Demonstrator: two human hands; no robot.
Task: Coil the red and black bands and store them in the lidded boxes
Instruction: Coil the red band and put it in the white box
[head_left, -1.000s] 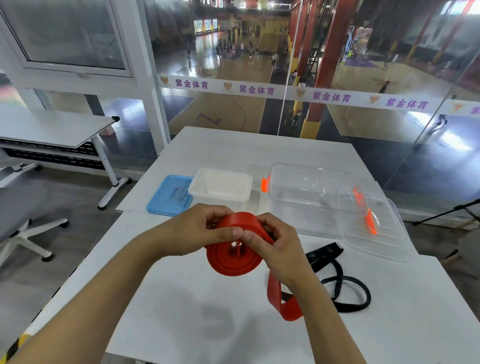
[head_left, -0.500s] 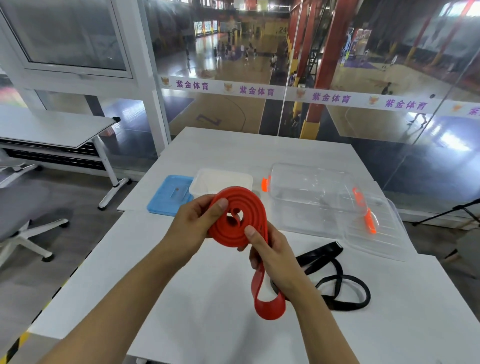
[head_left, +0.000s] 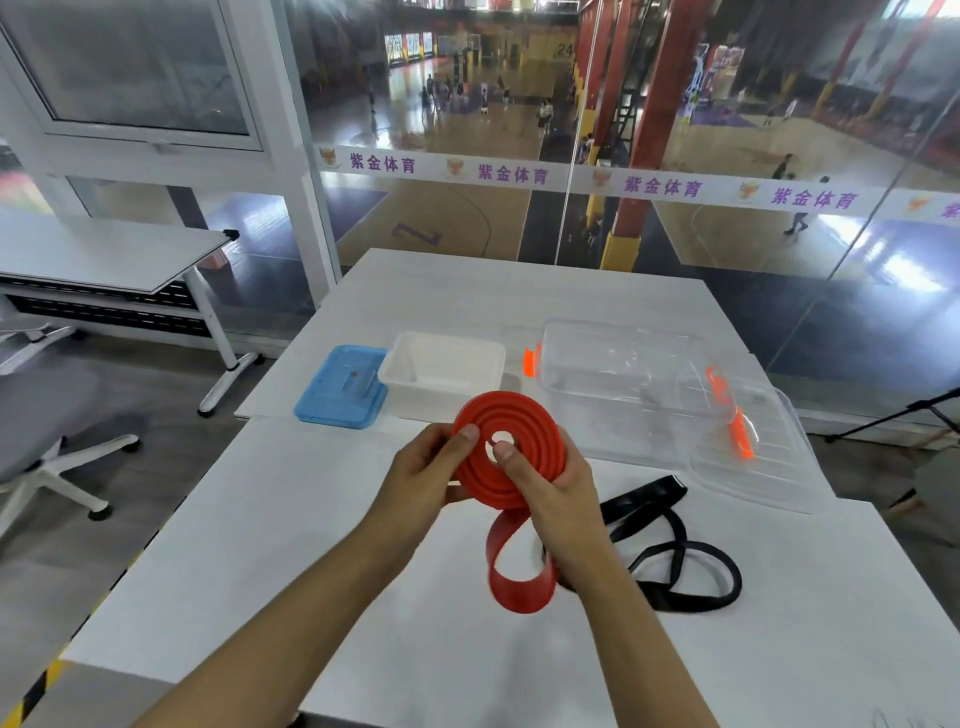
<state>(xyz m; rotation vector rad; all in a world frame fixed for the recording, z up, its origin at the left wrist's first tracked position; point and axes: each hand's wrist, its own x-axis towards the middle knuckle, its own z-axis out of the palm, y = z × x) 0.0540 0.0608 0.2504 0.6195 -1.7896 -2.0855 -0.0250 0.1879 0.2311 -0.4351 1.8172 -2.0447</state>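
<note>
— Red band (head_left: 501, 452) first: where is it?

— Up off the desk (head_left: 322, 525), near the middle, held between both hands. The left hand (head_left: 426, 467) pinches the coil's left rim; the right hand (head_left: 550, 483) grips the other side, thumb pressed at the centre hole. A short loop of tail hangs below, unwound.

— So which step is this?

— Judging by that tail, the person is late in coiling the red one. The black band (head_left: 670, 551) lies loose toward the right edge, untouched.

— And next?

— Probably winding in the last loop while pinching the turns so they do not spring open, then lowering the coil into an open box: the white box (head_left: 441, 364) or the clear box (head_left: 623, 369), both toward the far edge with lids off.
</note>
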